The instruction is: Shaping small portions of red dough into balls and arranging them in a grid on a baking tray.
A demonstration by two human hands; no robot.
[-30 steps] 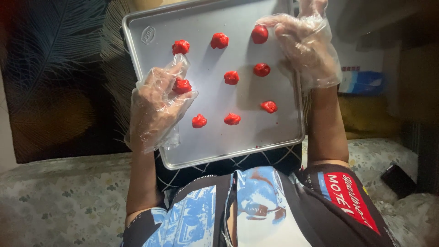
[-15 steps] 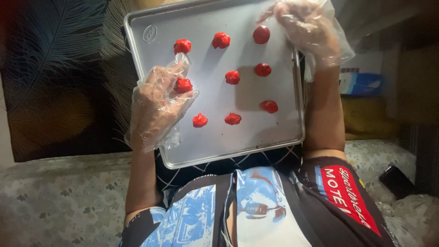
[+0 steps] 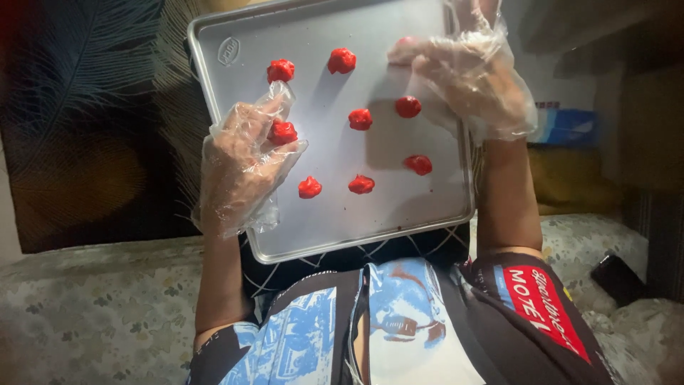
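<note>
A metal baking tray (image 3: pixel 427 207) is shown resting across the lap, tilted slightly, with small red dough balls laid out in rough rows and kept well apart from one another. The left hand (image 3: pixel 242 164), covered by a loose clear plastic glove, is laid over the tray's left edge; its fingers are spread and one red ball (image 3: pixel 283 132) is touched beneath the fingertips, so the tray appears steadied while that ball is pressed or set. The right hand (image 3: pixel 467 68), likewise gloved, is held over the far right corner with its fingers loosely curled around another red ball (image 3: pixel 406 44), only partly seen; whether that ball is gripped or merely covered cannot be told. The remaining balls, such as the one at the tray's middle (image 3: pixel 360 118), lie untouched. An oval embossed mark (image 3: pixel 229 51) is seen at the far left corner of the tray. Beyond the tray, at the right, a white and blue carton (image 3: pixel 563 121) is seen. A floral cushion (image 3: pixel 85 314) lies nearest the viewer, at the left.
</note>
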